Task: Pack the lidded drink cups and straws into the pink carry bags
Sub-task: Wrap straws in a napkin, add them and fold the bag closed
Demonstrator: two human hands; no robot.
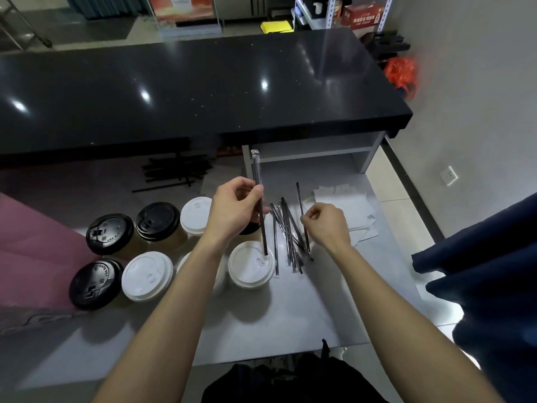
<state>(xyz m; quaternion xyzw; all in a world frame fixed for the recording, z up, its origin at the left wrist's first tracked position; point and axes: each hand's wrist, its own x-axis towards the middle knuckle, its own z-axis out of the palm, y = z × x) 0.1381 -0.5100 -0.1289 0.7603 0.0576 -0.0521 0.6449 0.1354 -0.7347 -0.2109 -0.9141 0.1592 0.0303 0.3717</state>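
The left hand [232, 205] pinches one wrapped straw [259, 199] upright between curled fingers [257, 191] and thumb, above a white-lidded cup [251, 264]. The right hand [327, 223], fingers curled together, pinches a second straw [299, 196] over the loose straws [287, 237] on the grey surface [305, 309]. A pink bag [32, 242] lies far left.

A single wide-angle view from the person's head looks forward and steeply down onto the grey worktop [290, 309] close below, both forearms reaching in from the bottom edge; a black counter [189, 91] crosses the upper half, its lines bowed by the lens
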